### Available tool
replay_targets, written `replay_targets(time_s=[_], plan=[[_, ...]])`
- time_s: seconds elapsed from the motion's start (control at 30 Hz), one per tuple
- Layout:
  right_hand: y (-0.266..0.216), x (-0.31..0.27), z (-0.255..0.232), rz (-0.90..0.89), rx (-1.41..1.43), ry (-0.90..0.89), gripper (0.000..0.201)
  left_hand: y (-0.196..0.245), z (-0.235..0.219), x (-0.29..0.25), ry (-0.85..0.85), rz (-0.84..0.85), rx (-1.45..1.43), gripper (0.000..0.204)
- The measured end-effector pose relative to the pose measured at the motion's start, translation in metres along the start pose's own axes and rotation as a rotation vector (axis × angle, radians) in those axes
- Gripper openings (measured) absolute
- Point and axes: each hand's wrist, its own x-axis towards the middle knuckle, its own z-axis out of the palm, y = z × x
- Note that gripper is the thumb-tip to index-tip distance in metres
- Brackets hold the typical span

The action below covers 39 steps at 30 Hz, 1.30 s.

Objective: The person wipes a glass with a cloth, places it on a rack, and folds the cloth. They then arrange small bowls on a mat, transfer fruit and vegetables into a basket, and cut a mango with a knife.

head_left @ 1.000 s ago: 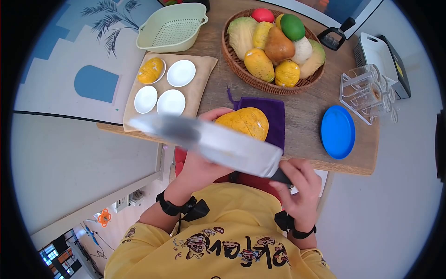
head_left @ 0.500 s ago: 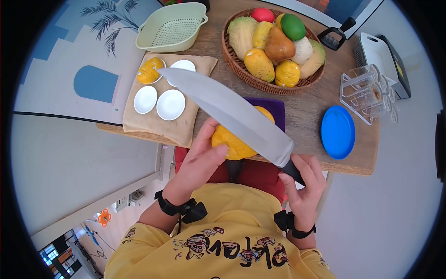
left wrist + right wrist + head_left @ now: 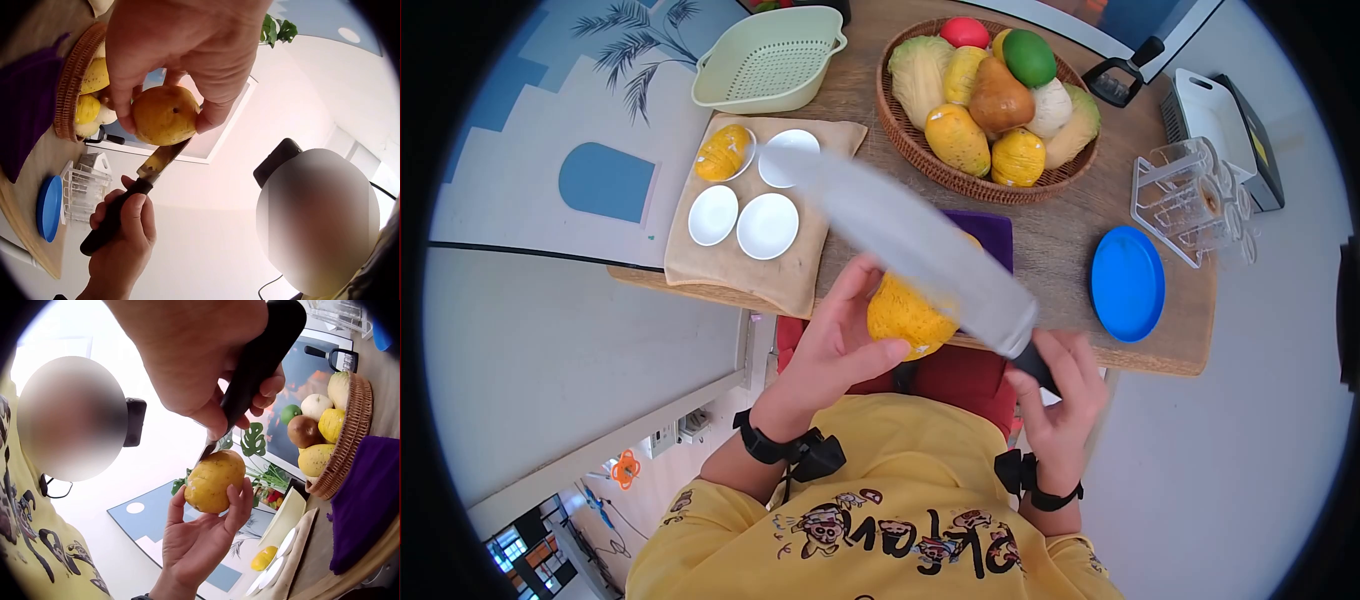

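Observation:
Between the thumb and fingers of my left hand [image 3: 825, 335] is a yellow fruit [image 3: 908, 318], held up near the table's front edge. My right hand [image 3: 1060, 395] grips the black handle [image 3: 1034, 368] of a large knife. Its broad blade [image 3: 920, 245] slants over the fruit in the head view, tip toward the upper left. In the left wrist view the blade [image 3: 164, 159] lies against the underside of the fruit [image 3: 165, 115]. The right wrist view shows the fruit [image 3: 215, 481] with its skin on. Behind it, a purple cloth [image 3: 990, 235] lies on the table.
A wicker basket [image 3: 920, 150] of fruit stands at the back. On a beige mat [image 3: 790, 285] are white dishes [image 3: 767, 226], one with a yellow fruit [image 3: 722, 152]. A green colander [image 3: 770, 65] sits behind. To the right are a blue plate [image 3: 1128, 284] and a glass rack [image 3: 1165, 215].
The fruit has come down toward my body and turned in my left hand. The knife has swung steeper and moved slightly right, still in my right hand.

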Motion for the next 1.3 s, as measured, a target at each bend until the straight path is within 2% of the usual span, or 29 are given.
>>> replay_targets(time_s=[0.1,0.2,0.27,0.33,0.4,0.47,0.53,0.6,0.67,0.73,0.87,0.97,1.03,1.1,1.17,1.2,1.23,1.3], plan=[[-0.007,-0.002,-0.003,-0.125,0.051,-0.187,0.04,0.001,0.006,0.007,0.04,-0.025,0.046,0.08],[-0.007,-0.003,0.0,-0.152,0.042,-0.169,0.04,0.002,0.005,0.007,0.072,-0.063,0.016,0.085],[-0.002,-0.002,0.002,-0.136,0.041,-0.117,0.039,0.005,0.006,0.002,0.048,-0.01,-0.013,0.091],[0.002,-0.001,0.002,0.012,-0.001,0.003,0.037,0.001,0.001,-0.003,0.025,-0.048,-0.037,0.088],[0.004,0.0,0.0,0.025,-0.004,0.017,0.036,0.008,0.007,0.001,0.032,-0.058,-0.031,0.088],[0.001,0.0,-0.003,-0.053,-0.018,-0.04,0.037,0.006,0.01,0.001,0.043,-0.083,-0.072,0.09],[-0.003,-0.003,-0.004,-0.081,0.022,-0.068,0.039,-0.001,0.003,0.002,0.025,-0.002,0.056,0.091],[-0.009,-0.004,-0.006,-0.149,0.045,-0.2,0.04,0.002,-0.002,0.007,-0.024,-0.036,0.169,0.091],[-0.006,-0.005,-0.003,-0.147,0.039,-0.195,0.041,0.007,-0.003,0.005,-0.031,-0.069,0.229,0.094],[-0.002,-0.002,0.0,-0.123,0.002,-0.056,0.04,0.01,0.01,0.003,0.053,-0.059,0.086,0.103],[0.003,-0.001,0.0,-0.005,-0.008,0.008,0.036,0.005,0.002,-0.001,0.025,-0.08,0.103,0.099],[-0.001,-0.001,-0.004,-0.104,-0.002,-0.085,0.039,0.007,0.009,0.002,0.04,-0.047,0.09,0.1],[-0.006,-0.002,-0.006,-0.182,0.016,-0.182,0.04,0.006,0.001,0.005,-0.019,-0.071,0.224,0.1],[-0.005,-0.003,-0.005,-0.183,0.016,-0.172,0.04,0.003,-0.001,0.006,-0.021,-0.028,0.245,0.1],[-0.003,-0.003,-0.001,-0.159,0.026,-0.105,0.039,0.013,0.002,0.001,-0.022,-0.104,0.22,0.1],[-0.001,-0.002,0.001,-0.16,0.027,-0.105,0.039,0.012,0.006,-0.001,0.021,-0.147,0.098,0.099],[0.002,-0.001,0.001,-0.101,-0.003,-0.056,0.038,0.012,0.01,-0.003,0.069,-0.185,-0.025,0.099],[0.002,0.0,-0.001,-0.008,-0.03,-0.006,0.036,0.01,0.007,-0.005,0.093,-0.227,-0.071,0.098]])
